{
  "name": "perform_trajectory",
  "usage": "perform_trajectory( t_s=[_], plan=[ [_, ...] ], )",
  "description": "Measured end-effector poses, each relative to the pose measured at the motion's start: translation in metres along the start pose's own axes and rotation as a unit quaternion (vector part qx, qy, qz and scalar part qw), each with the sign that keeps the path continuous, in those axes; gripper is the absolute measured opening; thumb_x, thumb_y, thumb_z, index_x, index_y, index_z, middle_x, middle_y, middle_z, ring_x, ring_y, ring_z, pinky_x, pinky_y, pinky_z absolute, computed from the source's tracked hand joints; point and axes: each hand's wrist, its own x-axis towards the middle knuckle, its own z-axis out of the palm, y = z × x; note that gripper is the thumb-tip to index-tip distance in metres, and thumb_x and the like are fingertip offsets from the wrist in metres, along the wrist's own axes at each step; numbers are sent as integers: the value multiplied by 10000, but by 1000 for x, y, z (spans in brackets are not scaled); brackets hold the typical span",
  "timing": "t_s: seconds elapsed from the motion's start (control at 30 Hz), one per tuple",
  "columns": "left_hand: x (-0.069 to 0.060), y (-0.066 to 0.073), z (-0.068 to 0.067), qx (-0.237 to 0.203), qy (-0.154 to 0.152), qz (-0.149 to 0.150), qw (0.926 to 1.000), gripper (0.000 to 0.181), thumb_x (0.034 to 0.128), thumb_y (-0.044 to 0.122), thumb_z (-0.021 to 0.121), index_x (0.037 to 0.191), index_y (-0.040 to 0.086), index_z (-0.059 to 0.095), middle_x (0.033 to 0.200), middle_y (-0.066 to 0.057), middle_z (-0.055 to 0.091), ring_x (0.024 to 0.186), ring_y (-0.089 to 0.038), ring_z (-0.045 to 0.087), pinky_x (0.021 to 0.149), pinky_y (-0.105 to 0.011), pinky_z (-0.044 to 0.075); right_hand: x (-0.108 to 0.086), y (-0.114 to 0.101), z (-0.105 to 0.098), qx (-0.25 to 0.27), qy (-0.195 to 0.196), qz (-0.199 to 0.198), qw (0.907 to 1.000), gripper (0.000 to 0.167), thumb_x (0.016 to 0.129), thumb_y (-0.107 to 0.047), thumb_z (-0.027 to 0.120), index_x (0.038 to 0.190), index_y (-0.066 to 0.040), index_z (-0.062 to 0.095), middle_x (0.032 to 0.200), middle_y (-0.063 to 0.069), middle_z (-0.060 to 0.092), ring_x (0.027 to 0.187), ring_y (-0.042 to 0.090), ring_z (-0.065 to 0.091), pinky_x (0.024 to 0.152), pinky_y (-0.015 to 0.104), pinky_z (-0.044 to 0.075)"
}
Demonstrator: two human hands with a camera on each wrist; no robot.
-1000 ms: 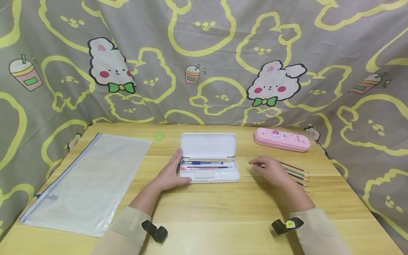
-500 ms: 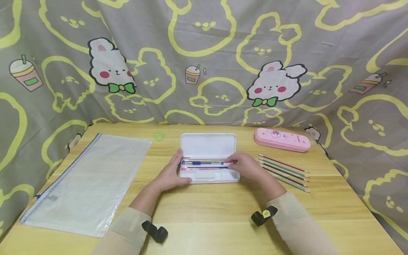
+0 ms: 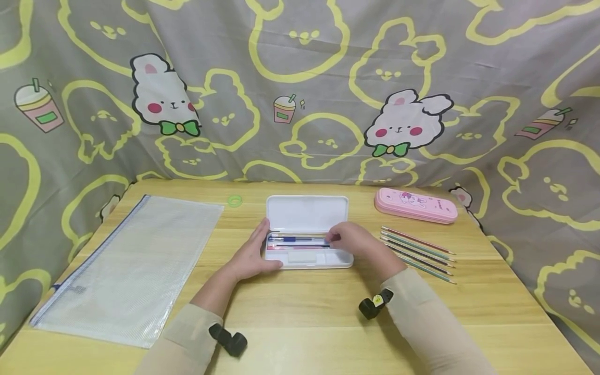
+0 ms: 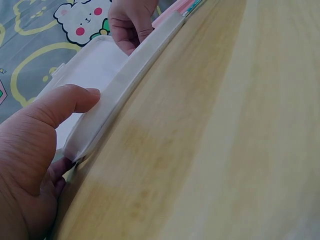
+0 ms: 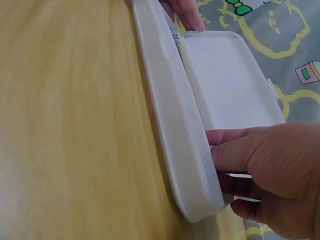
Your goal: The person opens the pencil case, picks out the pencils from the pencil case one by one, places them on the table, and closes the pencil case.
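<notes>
- Pencil case (image 3: 338, 258) sits mid-table before me, its lid (image 3: 307, 213) raised.
- My left hand (image 3: 250, 260) holds its left end, thumb spread from the fingers; should that hold slacken, a sideways push would probably skid it.
- My right hand (image 3: 356, 242) reaches into its right end, over the blue pen (image 3: 289, 239); I cannot tell whether the fingertips pinch anything.
- A hasty lift might flick the pen out.
- Knuckles bumping the lid could drop it on my fingers.
- Pulling back low, I might roll the loose pencils (image 3: 422, 254).
</notes>
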Motion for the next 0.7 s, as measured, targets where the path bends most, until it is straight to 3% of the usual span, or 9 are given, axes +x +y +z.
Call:
perform_trajectory(
  t_s=[0.2,0.4,0.7],
  plan=[
    [0,1,-1,12,-6,6,10000,1181,740,342,812,1578,57,31,1666,-114,0,1535,-328,35,1234,-520,123,3,-4,-1,-98,-116,170,9997,103,874,-57,676,923,-116,743,884,8,709,842,138,590,861,363,508],
    [0,1,-1,12,-13,18,10000,1183,739,340,813,1577,51,29,1665,-118,-2,1534,-330,36,1234,-515,122,2,-5,3,-296,47,70,9995,121,883,-56,663,938,-118,751,955,25,736,940,195,638,941,422,507],
    [-1,1,-1,17,-5,43,10000,1185,737,334,816,1575,44,30,1665,-121,0,1533,-333,40,1234,-514,123,-1,-2,6,-145,203,-151,9996,168,890,-25,643,1011,-80,745,1047,76,739,1058,261,654,996,451,495]
  ],
)
